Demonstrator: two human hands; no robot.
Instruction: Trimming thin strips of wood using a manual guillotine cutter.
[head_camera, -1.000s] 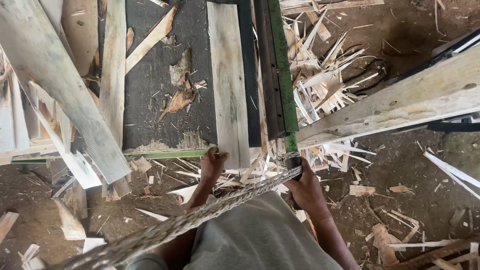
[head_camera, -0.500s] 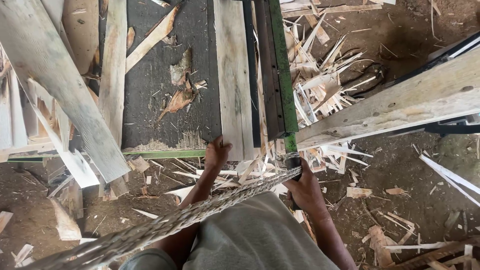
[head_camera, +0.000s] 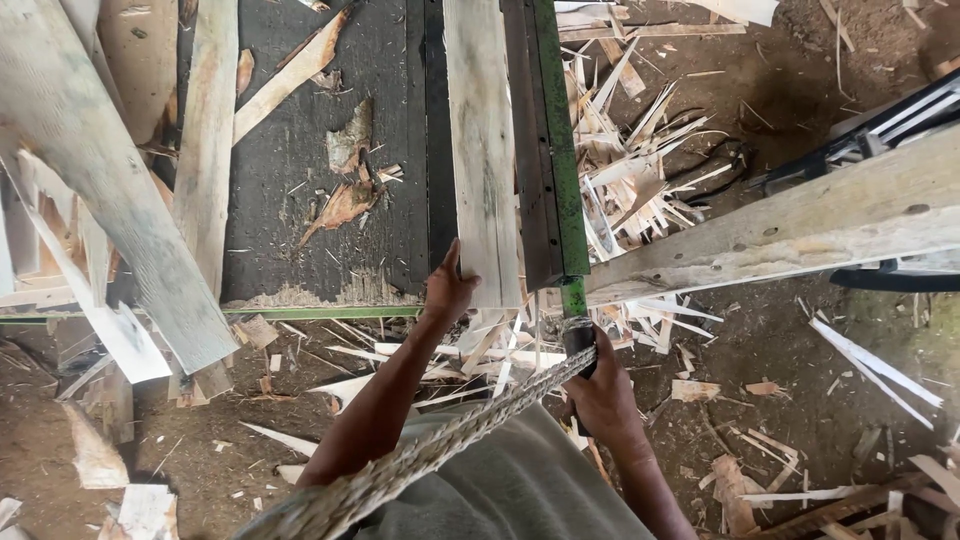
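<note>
Plank (head_camera: 482, 150): your L hand (head_camera: 447, 292) cups its near end, lying flat on tabletop (head_camera: 300, 200) against green rail (head_camera: 556, 130). R hand (head_camera: 597, 390) closed round rail's handle (head_camera: 577, 335), steadying.

A dark desk (head_camera: 290, 180) carries bark scraps (head_camera: 345, 205) and a long pale splinter (head_camera: 290, 65). Weathered planks (head_camera: 90, 170) lean across its left side. A heavy timber beam (head_camera: 800, 235) runs off to the right. Split wood slivers (head_camera: 640, 160) litter the dirt floor (head_camera: 820, 350), with a frayed rope (head_camera: 420, 455) crossing near the bottom.
</note>
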